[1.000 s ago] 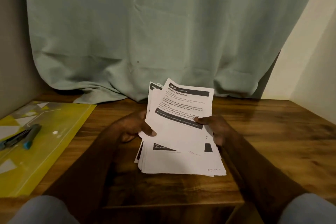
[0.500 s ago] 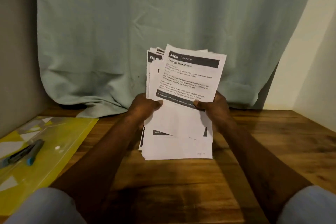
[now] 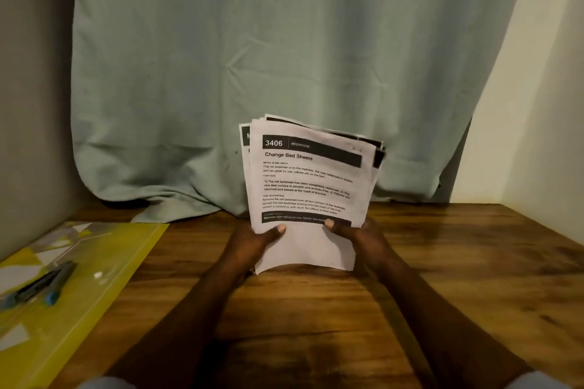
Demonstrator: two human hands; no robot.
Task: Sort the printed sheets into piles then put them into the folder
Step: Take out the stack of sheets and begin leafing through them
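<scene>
A stack of printed sheets stands nearly upright on its lower edge on the wooden table, in the middle of the view. The front sheet reads "3406 Bedroom, Change Bed Sheets". My left hand grips the stack's lower left side, thumb on the front page. My right hand grips the lower right side the same way. The sheets' top edges are fanned and uneven. A yellow translucent folder lies flat at the table's left edge.
A dark pen and a blue-tipped marker lie on the folder. A pale green curtain hangs behind the table, its hem on the tabletop. A wall closes off the right side.
Both hands have gathered the loose, spread sheets into one squarer stack and stood it upright on the table. The camera tilted up slightly.
</scene>
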